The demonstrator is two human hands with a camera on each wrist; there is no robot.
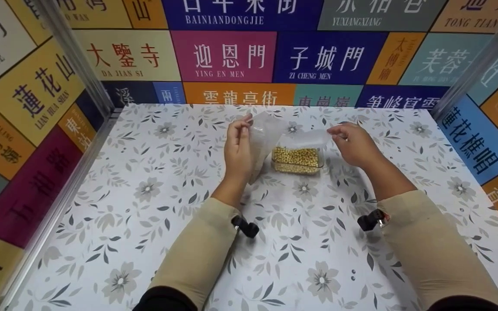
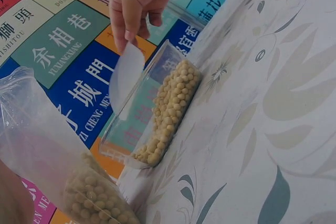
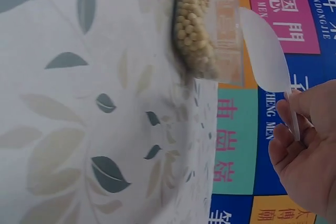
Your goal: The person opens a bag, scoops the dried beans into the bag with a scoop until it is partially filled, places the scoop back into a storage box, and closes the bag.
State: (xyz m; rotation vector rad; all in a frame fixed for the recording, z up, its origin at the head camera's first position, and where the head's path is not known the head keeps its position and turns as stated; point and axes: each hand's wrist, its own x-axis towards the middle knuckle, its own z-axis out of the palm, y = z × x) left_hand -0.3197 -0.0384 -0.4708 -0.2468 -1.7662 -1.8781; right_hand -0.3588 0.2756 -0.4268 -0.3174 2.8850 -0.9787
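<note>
My left hand [image 1: 237, 149] grips a clear plastic bag [image 1: 266, 131], its upper part standing up beside the fingers. Round, pale yellow beans that look like soybeans [image 2: 97, 198] fill the bottom of that bag in the left wrist view. To the bag's right, a clear rectangular box [image 1: 320, 165] on the table holds more soybeans [image 2: 173, 106]. Pinched by its thin handle, a white translucent scoop [image 3: 266, 51] extends from my right hand [image 1: 357, 144]. The scoop's bowl hovers over the back rim of the box, with no beans showing on it.
A white cloth with grey flowers and leaves covers the table [image 1: 180, 242]. Colourful panels with Chinese lettering [image 1: 225, 56] stand behind it and along both sides. Clear upright posts [image 1: 80, 56] mark the back corners. Small black cameras [image 1: 245, 226] sit on both wrists.
</note>
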